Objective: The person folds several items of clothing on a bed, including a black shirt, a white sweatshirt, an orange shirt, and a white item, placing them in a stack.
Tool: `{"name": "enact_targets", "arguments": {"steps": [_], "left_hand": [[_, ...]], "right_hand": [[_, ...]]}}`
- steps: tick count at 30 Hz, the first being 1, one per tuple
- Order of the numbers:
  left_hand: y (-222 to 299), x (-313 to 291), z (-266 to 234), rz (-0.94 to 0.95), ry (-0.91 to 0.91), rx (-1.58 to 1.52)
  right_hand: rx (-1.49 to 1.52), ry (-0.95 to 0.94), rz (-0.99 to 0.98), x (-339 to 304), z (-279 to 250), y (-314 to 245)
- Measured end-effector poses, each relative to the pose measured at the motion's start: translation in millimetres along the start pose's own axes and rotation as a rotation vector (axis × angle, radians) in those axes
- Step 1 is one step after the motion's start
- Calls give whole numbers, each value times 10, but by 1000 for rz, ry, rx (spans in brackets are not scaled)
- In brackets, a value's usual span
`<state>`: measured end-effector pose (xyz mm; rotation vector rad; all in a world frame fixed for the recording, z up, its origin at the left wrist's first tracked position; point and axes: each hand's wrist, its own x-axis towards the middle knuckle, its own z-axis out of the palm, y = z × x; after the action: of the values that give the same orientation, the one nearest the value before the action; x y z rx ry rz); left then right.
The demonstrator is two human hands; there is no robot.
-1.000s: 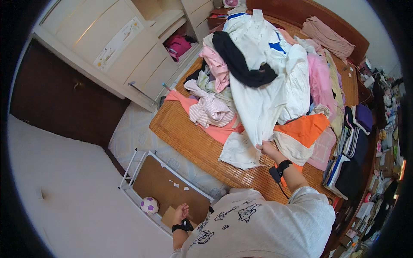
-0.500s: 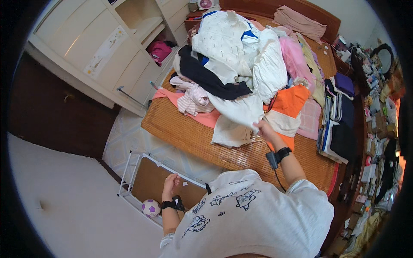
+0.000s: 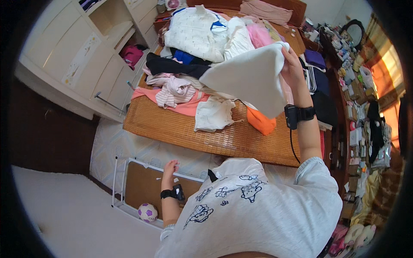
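1. With the right hand (image 3: 292, 66), grasping a plain white garment (image 3: 251, 79) by its far right edge; hold that pinch firm yet narrow, to spare the fabric from creasing.
2. Held up over the right part of the bamboo mat (image 3: 159, 122), in a slanting sheet with its left end near the black garment (image 3: 176, 68); cannot tell from here about any contact with the pile.
3. Lift upward at an even pace rather than pull sideways, so as not to drag along the black garment or the pink-and-white striped garment (image 3: 175, 91) farther left.
4. Watch the lower edge, overlapping the orange cloth (image 3: 261, 121) in view; raise it well clear.
5. With the left hand (image 3: 171, 167), holding nothing, apparently loosely uncurled, at the near left and well apart from the bed; better to bring it across for a second edge and share the weight.
6. Mind the cable (image 3: 293, 146) below the right wrist device (image 3: 291, 117); avoid wrapping cloth around it.
7. Swing clear of the folded black garment (image 3: 325, 109) on the right, to avoid disturbing it.
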<state>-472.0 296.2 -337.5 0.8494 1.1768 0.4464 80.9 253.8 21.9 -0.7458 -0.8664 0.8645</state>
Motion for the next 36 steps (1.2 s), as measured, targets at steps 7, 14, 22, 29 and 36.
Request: {"name": "enact_targets", "arguments": {"steps": [7,14,22,29,36], "left_hand": [[562,-44,830,121,-157,125],[696,-115,1861,386,-538,437],[826,-292,2849,885,-414,912],[654,-83,3311,993,-295,872],[2,-595,4239,516,-831,749]], "right_hand": [[-252,86,-9,-483,310,-78],[-458,152,-34,-1050,267,-126],[-448,167,6,-1484,283,-380],[-281,262,-143,-1991,-35,-817],[-185,257,-291,-2553,-278,-1423]]}}
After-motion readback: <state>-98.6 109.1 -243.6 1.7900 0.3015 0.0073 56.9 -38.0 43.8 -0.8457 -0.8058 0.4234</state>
